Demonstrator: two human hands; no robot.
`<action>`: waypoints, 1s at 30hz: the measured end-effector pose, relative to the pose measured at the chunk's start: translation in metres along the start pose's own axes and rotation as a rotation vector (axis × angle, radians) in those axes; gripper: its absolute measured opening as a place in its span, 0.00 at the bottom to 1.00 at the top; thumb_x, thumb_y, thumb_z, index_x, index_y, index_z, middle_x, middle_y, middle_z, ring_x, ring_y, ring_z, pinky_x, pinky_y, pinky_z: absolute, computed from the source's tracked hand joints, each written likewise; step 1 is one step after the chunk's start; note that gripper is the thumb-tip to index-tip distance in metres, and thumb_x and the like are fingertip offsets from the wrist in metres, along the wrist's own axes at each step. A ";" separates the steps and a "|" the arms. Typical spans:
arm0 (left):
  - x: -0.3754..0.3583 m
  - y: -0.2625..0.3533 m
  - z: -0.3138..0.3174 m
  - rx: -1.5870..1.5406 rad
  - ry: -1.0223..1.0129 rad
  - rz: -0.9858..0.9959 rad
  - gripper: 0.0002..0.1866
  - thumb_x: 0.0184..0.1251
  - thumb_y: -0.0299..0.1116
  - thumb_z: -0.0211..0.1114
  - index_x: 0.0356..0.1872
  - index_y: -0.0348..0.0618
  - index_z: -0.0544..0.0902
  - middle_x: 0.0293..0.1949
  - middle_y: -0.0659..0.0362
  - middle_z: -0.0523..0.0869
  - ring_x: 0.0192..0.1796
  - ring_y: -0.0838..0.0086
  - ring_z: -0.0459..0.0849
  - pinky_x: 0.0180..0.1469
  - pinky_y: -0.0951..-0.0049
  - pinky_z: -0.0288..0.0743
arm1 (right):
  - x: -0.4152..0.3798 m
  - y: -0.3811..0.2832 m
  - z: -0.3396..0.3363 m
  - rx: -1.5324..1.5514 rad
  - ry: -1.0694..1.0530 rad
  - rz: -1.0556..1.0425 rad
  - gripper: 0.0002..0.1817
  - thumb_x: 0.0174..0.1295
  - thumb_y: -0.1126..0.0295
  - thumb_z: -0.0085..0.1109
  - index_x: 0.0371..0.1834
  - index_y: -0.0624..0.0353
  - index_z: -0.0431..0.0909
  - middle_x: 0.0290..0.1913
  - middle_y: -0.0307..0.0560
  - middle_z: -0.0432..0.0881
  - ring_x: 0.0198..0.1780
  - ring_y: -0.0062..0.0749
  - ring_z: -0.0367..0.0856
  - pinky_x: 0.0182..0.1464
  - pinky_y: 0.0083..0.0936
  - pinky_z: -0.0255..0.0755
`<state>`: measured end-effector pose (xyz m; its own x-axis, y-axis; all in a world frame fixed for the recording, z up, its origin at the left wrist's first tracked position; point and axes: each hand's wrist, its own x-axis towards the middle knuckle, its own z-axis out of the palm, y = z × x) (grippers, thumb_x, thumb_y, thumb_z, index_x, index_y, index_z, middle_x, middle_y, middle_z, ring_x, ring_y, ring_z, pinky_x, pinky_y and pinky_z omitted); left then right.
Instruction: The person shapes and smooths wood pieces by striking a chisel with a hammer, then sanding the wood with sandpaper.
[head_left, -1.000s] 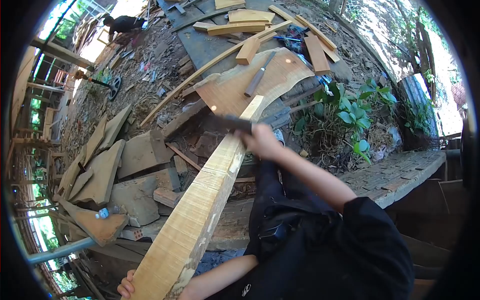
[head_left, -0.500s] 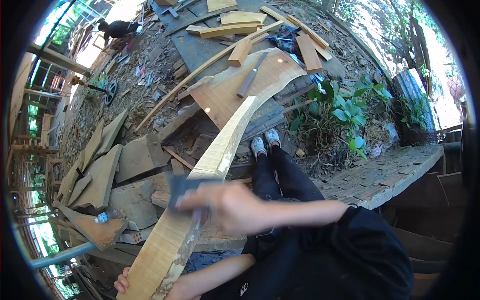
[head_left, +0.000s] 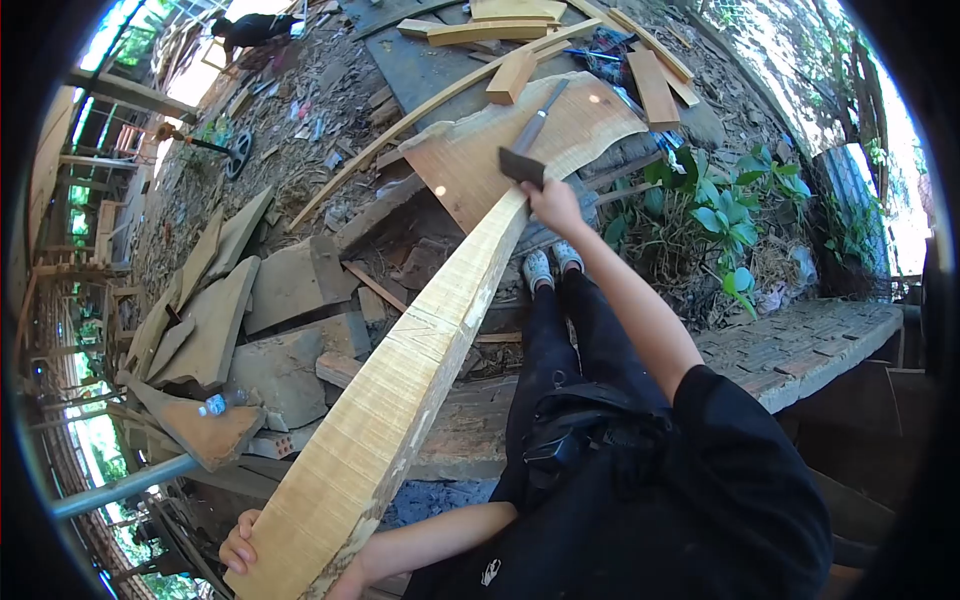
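Wooden plank ran diagonally, near end lower left, far end upper middle, overlapping the live-edge slab in view. Couldn't tell if it actually rested there; if not, the far end could dip under load.

Left to right:

Broken slabs were piled on the plank's left. Gap hard to judge; a sideways swing might have chipped the plank's edge on them.

Left hand was clamped on the plank's near end, fingers wrapped over the left edge. It was the only clear hold, so a loose grip could let the plank roll or slide. Rough right edge looked like a splinter risk.

Mid-plank, dark lines crossed the face. If cracks, the tool might snag.

Right hand was clamped on a dark flat tool at the far end. Contact with the wood unclear. Overrunning the tip could drive knuckles into the slab.

Chisel lay on the slab, handle partly behind the tool. A bump could knock it off.

Clogs were right of the plank, exposed if anything dropped.
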<state>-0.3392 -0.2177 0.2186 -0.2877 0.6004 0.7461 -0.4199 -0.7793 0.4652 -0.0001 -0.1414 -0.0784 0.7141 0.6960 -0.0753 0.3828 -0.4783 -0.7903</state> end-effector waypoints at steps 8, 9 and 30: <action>0.001 0.008 0.010 0.065 -0.053 -0.018 0.24 0.54 0.54 0.52 0.44 0.48 0.74 0.40 0.56 0.72 0.41 0.66 0.71 0.45 0.65 0.63 | -0.154 -0.156 -0.082 0.309 -0.299 -0.455 0.11 0.51 0.72 0.53 0.38 0.60 0.77 0.30 0.55 0.80 0.33 0.45 0.80 0.38 0.34 0.75; 0.000 0.010 0.011 0.051 -0.108 -0.018 0.24 0.53 0.54 0.52 0.44 0.49 0.74 0.40 0.56 0.72 0.42 0.66 0.71 0.46 0.65 0.62 | -0.182 -0.175 -0.098 0.585 -0.341 -0.677 0.15 0.47 0.76 0.54 0.41 0.60 0.76 0.36 0.53 0.80 0.40 0.43 0.80 0.44 0.32 0.74; -0.011 0.011 0.047 0.125 0.054 0.080 0.20 0.57 0.52 0.50 0.41 0.49 0.73 0.36 0.54 0.71 0.38 0.64 0.69 0.41 0.65 0.61 | -0.019 -0.022 -0.014 0.058 -0.026 -0.120 0.23 0.56 0.55 0.54 0.28 0.71 0.77 0.22 0.64 0.76 0.30 0.55 0.78 0.33 0.40 0.69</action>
<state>-0.3005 -0.2413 0.2381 -0.3631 0.5415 0.7582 -0.2843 -0.8394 0.4633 -0.0137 -0.1514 -0.0512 0.6498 0.7601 0.0068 0.4294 -0.3597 -0.8284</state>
